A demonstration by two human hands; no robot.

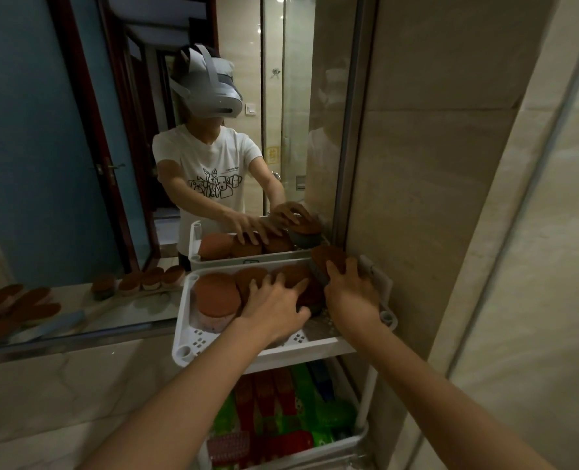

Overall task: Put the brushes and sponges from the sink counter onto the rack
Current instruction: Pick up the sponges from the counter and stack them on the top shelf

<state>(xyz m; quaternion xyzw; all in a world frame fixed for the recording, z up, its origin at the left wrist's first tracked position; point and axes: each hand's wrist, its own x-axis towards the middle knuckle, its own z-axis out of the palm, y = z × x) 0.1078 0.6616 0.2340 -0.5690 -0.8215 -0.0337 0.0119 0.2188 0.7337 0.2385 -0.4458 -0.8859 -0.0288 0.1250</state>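
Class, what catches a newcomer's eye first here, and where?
In the white top tray, the left hand spreads over brown round sponges and the right hand grips a tilted brown brush at its right end. The mirror behind repeats the scene; green and red packs lie on the lower shelf.

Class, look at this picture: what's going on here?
A person stands at a mirror, loading the top tray of a white rack. The left hand rests with spread fingers on the brown-topped sponges already lined up in the tray. The right hand holds a brown-topped scrubber at the tray's right end, tilted against the row. Red and green packets fill the tier below.
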